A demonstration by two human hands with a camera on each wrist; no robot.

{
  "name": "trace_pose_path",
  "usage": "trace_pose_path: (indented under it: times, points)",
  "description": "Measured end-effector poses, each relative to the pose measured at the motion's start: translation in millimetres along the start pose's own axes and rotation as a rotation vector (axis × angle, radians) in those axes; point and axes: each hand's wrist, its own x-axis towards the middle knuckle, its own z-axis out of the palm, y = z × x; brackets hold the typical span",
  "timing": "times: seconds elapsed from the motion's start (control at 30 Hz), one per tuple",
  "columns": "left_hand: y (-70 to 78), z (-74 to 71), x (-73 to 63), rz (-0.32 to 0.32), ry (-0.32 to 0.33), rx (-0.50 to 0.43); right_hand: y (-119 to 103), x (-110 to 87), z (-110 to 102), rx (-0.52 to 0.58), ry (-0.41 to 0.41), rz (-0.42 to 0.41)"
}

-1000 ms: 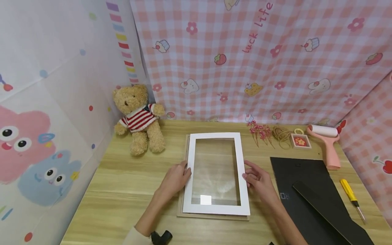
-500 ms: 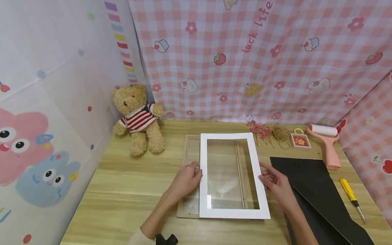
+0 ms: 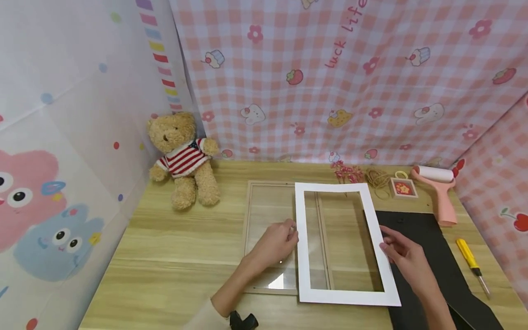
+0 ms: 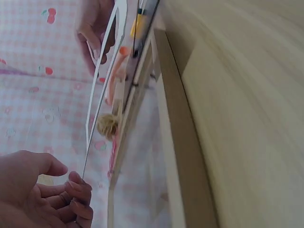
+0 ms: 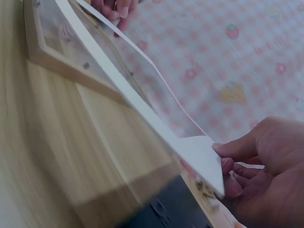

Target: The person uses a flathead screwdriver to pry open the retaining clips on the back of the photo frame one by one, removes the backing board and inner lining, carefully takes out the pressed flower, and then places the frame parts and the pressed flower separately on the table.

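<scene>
A white picture mat point(image 3: 303, 256) with a rectangular opening is raised over the table between my two hands. My left hand point(image 3: 273, 245) holds its left edge; in the left wrist view the curled fingers point(image 4: 78, 190) meet that edge, with the thumb beside them. The right edge is pinched between thumb and fingers of my right hand point(image 3: 406, 256), also visible in the right wrist view point(image 5: 266, 166). Below lies a shallow wooden picture frame point(image 3: 246, 229) with a clear pane point(image 3: 270, 206), flat on the table. The mat overlaps the frame's right part and extends past it.
To the right lies a black backing board point(image 3: 420, 224) with its stand, then a yellow-handled screwdriver point(image 3: 468, 256). Behind are a pink lint roller point(image 3: 443, 192), a small framed box point(image 3: 403, 188), twine point(image 3: 376, 178) and pink dried flowers point(image 3: 346, 172). A teddy bear point(image 3: 181, 158) sits back left.
Both hands have carried the white mat rightward off the wooden frame, from nearly covering it to overlapping only its right part. The frame itself stays put, its left side now exposed.
</scene>
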Motion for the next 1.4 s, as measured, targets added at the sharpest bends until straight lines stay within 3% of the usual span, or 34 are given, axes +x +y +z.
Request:
trace_pose_path:
  times: [0.23,0.47,0.67,1.03,1.13,1.27,1.4]
  points:
    - [26.8,35.3,16.8,0.089,-0.05,0.049,18,-11.8,-32,-0.152,0.076,0.066]
    - [51.4,58.9,19.2,0.081,-0.144,0.088,37,-18.7,-48,-0.207,0.093,0.174]
    - [62.3,63.5,16.2,0.064,-0.195,0.113,48,-22.8,-54,-0.22,0.11,0.179]
    - [67.8,72.1,9.4,0.197,-0.136,0.258,59,-23.5,-52,-0.203,0.097,0.255]
    - [68.1,74.6,8.6,0.248,-0.131,0.267,60,-22.7,-52,-0.212,0.085,0.269]
    - [68.1,76.5,7.1,0.266,-0.145,0.251,60,-21.2,-51,-0.232,0.07,0.28]
    - [74.0,60.6,1.4,0.251,-0.157,0.189,59,-22.3,-51,-0.267,0.055,0.259]
